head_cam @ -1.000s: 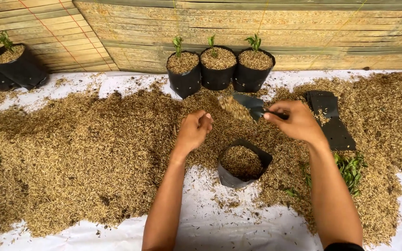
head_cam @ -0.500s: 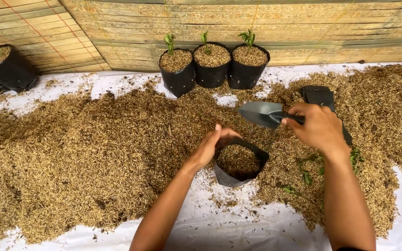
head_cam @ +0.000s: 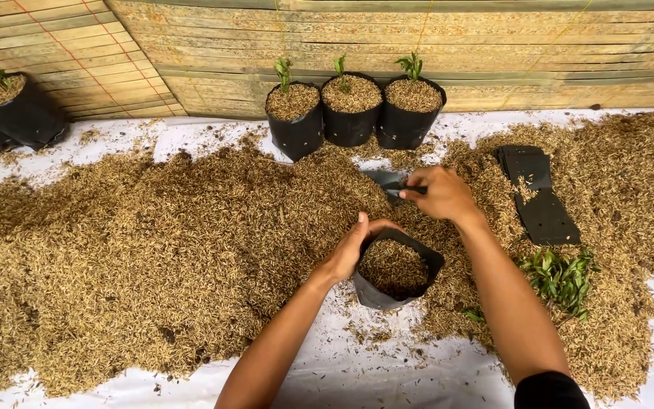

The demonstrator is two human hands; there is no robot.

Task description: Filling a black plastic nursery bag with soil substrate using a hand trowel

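L hand fingers grip bag rim; R hand fingers clamp half-buried trowel.

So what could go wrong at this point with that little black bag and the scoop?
The grow bag is soft and leans, propped only by the left hand at its rim, so it might slump and spill husk onto the white sheet. The right hand works the trowel nearby; a careless scoop could miss.

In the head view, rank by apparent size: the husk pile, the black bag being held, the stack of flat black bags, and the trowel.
1. husk pile, by far the largest.
2. and 3. held black bag and stack of flat black bags: too alike to rank.
4. trowel, mostly hidden by the right hand, so unsure.
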